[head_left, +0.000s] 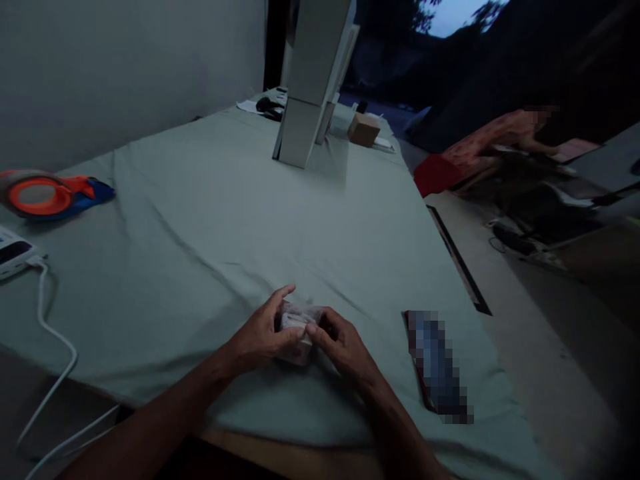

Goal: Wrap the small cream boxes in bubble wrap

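Both my hands meet near the table's front edge around a small pale packet (299, 325) that looks wrapped in clear plastic. My left hand (260, 333) curls round its left side, thumb and fingers closed on it. My right hand (345, 343) pinches its right side with the fingertips. The packet rests on or just above the light green cloth (215, 220) covering the table. What the packet contains is too dim to make out.
A dark flat object (436, 363), blurred out, lies right of my hands. An orange tape roll (40, 195) on blue cloth and a white device (15, 252) with a white cable (55, 340) sit at the left. A grey stand (305, 100) and cardboard box (363, 129) stand far back. Another person sits at the far right.
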`<state>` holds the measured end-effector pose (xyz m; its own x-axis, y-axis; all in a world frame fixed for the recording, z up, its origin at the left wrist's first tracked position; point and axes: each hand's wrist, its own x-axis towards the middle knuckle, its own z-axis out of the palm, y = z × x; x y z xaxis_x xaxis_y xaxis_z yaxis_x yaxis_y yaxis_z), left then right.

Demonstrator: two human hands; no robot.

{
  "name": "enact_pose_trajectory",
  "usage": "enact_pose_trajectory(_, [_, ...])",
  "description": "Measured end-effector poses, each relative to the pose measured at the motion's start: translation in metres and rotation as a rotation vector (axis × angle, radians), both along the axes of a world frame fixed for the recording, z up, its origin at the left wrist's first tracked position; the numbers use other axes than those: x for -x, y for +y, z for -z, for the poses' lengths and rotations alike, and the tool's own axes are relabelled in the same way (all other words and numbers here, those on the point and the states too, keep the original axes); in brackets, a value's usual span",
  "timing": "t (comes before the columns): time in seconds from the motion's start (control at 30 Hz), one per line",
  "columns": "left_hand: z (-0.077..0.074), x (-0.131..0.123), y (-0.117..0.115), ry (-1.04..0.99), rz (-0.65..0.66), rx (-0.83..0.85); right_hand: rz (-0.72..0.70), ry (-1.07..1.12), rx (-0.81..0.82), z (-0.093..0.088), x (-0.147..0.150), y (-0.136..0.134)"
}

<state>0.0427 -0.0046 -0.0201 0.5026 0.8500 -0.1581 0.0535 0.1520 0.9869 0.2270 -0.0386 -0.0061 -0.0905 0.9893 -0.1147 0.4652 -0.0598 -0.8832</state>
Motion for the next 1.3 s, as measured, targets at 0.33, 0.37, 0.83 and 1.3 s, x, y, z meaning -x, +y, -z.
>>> enact_pose_trajectory(0.33, [-0.004,0.01,0.002,-0.107,0.123,0.071,0.089,0.279,0.008,0.013,0.003,0.001])
enact_pose_trajectory(0.37, [-0.005,0.01,0.002,-0.094,0.123,0.061,0.099,0.268,0.004,0.014,0.003,0.001])
enact_pose_trajectory(0.83, [0.0,0.004,0.002,-0.064,0.04,-0.033,-0.025,-0.262,-0.45,0.011,0.014,-0.018])
enact_pose_trajectory(1.3, [0.0,0.0,0.003,0.096,-0.063,-0.147,-0.064,-0.384,-0.395,0.014,0.01,-0.006])
